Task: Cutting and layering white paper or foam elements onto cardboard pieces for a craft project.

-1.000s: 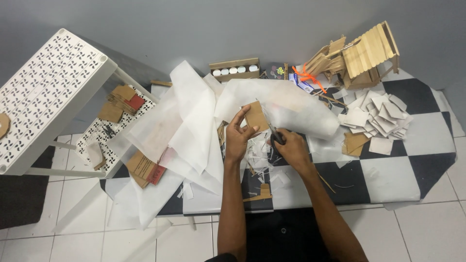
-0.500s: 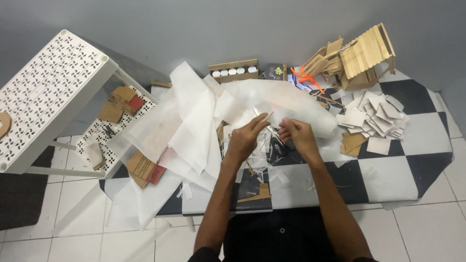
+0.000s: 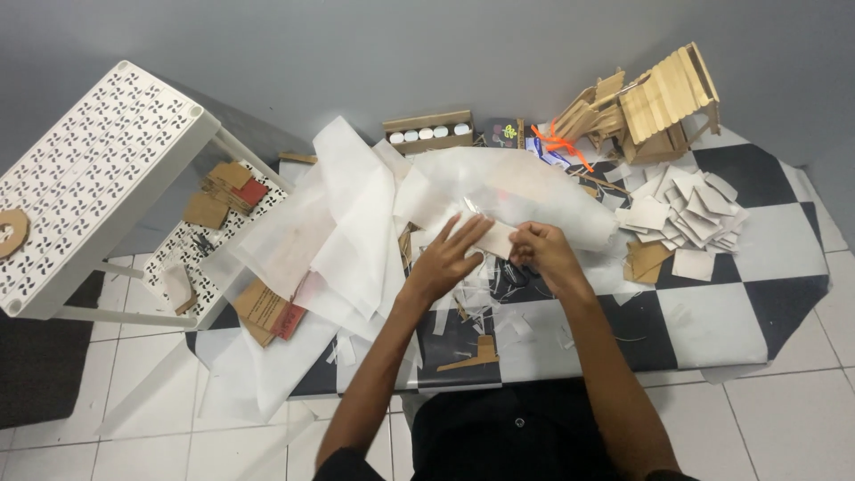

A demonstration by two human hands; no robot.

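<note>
Far left stood a white perforated rack [image 3: 93, 174], a cardboard ring [image 3: 11, 233] resting on its top edge, and on its lower shelf lay brown cardboard pieces [image 3: 227, 189]. Next over, big sheets of white tissue paper [image 3: 343, 223] spilled across the left end of the checkered mat [image 3: 748, 294] and down onto the tiled floor [image 3: 784, 419]. A folded brown and red card [image 3: 272, 312] sat tucked under those sheets, near the edge. At the far wall sat a cardboard tray of small paint pots [image 3: 427, 134].

Centre now: the left hand [image 3: 445, 258] was spread, fingers extended, lying flat against a small white paper strip [image 3: 494, 236]. The right hand [image 3: 545, 254] was curled closed, pinching the strip's right end. The strip sat between the two hands, just above the mat and in front of the crumpled translucent sheet [image 3: 525, 191]. Thin white paper scraps [image 3: 472, 298] littered the mat beneath the wrists.

On the right, an orange ribbon [image 3: 557, 142] lay beside a popsicle-stick house [image 3: 655, 102] at the far corner. Nearer lay a pile of cut white paper squares [image 3: 686, 209], with one brown cardboard piece [image 3: 643, 260] at its near edge.
</note>
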